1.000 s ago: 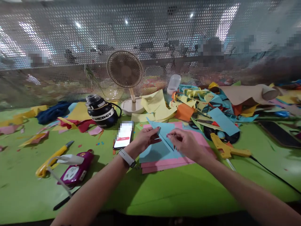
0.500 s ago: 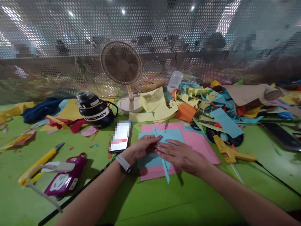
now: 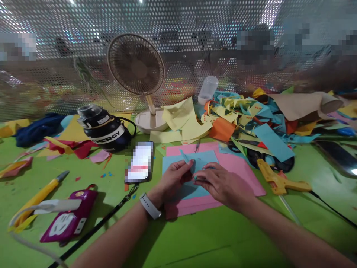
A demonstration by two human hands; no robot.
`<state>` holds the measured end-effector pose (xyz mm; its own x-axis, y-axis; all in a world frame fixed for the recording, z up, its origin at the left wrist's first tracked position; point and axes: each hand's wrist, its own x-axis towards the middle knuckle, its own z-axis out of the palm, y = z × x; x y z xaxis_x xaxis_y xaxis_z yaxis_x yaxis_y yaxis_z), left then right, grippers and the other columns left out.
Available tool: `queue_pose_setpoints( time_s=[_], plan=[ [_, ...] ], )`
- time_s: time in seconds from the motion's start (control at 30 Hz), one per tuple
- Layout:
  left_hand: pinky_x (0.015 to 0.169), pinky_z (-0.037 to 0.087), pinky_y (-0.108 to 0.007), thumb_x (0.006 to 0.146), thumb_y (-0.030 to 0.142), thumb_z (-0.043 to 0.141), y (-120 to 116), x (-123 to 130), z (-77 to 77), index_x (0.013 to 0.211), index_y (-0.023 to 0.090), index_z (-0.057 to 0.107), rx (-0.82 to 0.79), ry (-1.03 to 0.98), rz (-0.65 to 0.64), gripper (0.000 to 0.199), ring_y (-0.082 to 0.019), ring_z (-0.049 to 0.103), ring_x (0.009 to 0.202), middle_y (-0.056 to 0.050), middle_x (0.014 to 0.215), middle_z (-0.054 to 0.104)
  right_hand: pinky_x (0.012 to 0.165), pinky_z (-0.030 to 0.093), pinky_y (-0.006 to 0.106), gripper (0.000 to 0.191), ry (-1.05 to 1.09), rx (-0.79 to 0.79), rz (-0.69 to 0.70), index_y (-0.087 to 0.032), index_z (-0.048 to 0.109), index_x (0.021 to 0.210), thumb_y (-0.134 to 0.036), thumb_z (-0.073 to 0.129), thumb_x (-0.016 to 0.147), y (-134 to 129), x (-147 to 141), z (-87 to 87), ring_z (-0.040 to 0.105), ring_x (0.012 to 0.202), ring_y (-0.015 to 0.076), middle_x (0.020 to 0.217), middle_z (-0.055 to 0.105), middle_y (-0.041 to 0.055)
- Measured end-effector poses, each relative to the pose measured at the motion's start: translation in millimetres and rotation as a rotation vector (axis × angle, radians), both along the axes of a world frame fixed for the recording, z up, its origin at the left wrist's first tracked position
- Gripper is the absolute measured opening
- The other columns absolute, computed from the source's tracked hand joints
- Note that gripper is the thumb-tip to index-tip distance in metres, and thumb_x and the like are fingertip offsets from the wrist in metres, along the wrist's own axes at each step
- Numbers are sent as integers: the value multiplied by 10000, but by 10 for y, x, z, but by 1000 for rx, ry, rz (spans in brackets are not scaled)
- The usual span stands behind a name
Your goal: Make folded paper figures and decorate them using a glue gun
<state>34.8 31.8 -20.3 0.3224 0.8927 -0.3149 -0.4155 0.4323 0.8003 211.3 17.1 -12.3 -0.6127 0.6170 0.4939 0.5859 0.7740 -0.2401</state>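
Observation:
Over a blue paper sheet (image 3: 209, 158) my left hand (image 3: 176, 178) pinches a narrow blue paper strip (image 3: 183, 155), whose upper end sticks out beyond the fingers. My right hand (image 3: 223, 183) is closed beside it, fingertips pinched on the other part of the strip, where a small bit of blue shows. The blue sheet lies on pink paper (image 3: 240, 173), which spreads out to the right and below. Most of the strip is hidden by my fingers.
A lit phone (image 3: 140, 162), a black bottle (image 3: 104, 128) and a fan (image 3: 136, 65) stand left of centre. Paper scraps (image 3: 223, 128) heap behind. The yellow glue gun (image 3: 280, 180) lies right, a purple device (image 3: 71, 216) and yellow cutter (image 3: 39, 197) left.
My right hand's fingers have gone from lying flat over the strip to curled and pinching. The strip's long lower end no longer shows below my hands. The view has shifted slightly.

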Motion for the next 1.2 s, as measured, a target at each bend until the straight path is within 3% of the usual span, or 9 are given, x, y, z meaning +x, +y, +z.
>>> queue_pose_setpoints(
  time_s=[0.27, 0.47, 0.67, 0.83, 0.97, 1.1, 1.2],
  plan=[
    [446, 317, -184, 615, 449, 823, 11, -16, -63, 566, 162, 523, 2, 4, -11, 419, -47, 336, 437, 86, 483, 396, 757, 517, 301, 152, 63, -25, 95, -228, 624, 1013, -284, 498, 949, -40, -2, 11, 639, 831, 171, 817, 707, 31],
    [575, 402, -207, 596, 445, 833, -56, 14, -40, 690, 141, 658, 28, -7, -56, 363, -72, 462, 536, 29, 606, 550, 754, 543, 315, 254, 161, -294, -97, -229, 545, 1169, -336, 491, 945, -46, -57, 24, 674, 915, 193, 1049, 687, 86],
    [725, 456, -277, 702, 585, 699, -106, 26, -63, 782, 163, 688, 3, -133, -48, 430, -143, 556, 681, -16, 718, 617, 758, 542, 350, 299, 127, -415, -215, -206, 510, 1197, -270, 522, 905, -38, -46, 42, 675, 948, 232, 997, 706, 96],
    [651, 403, -233, 712, 403, 768, -120, 17, -101, 759, 152, 706, 197, 135, -106, 263, -120, 516, 646, -13, 709, 626, 822, 524, 371, 345, 124, -417, -207, -199, 489, 1224, -198, 501, 879, -34, -45, 19, 651, 1005, 233, 1090, 684, 105],
    [595, 361, -220, 758, 430, 721, -114, 23, -108, 793, 138, 722, 218, 170, -143, 294, -101, 472, 607, -5, 671, 607, 797, 525, 355, 386, 126, -461, -228, -202, 452, 1267, -214, 506, 886, -44, -57, 35, 653, 1002, 230, 1094, 683, 99],
    [566, 360, -214, 706, 461, 759, -96, 37, -96, 663, 135, 681, 135, 124, -27, 338, -81, 434, 549, 25, 580, 548, 830, 511, 401, 505, 186, -307, -203, -207, 348, 1380, -262, 507, 904, -45, -61, 34, 655, 958, 244, 1007, 696, 91],
    [614, 408, -210, 621, 433, 825, -78, 53, -73, 607, 152, 639, 82, 10, 128, 337, -75, 451, 550, 55, 549, 513, 961, 443, 456, 555, 341, -150, -264, -214, 325, 1400, -311, 537, 896, -15, -46, 28, 584, 1092, 261, 1135, 639, 118]
  ],
)
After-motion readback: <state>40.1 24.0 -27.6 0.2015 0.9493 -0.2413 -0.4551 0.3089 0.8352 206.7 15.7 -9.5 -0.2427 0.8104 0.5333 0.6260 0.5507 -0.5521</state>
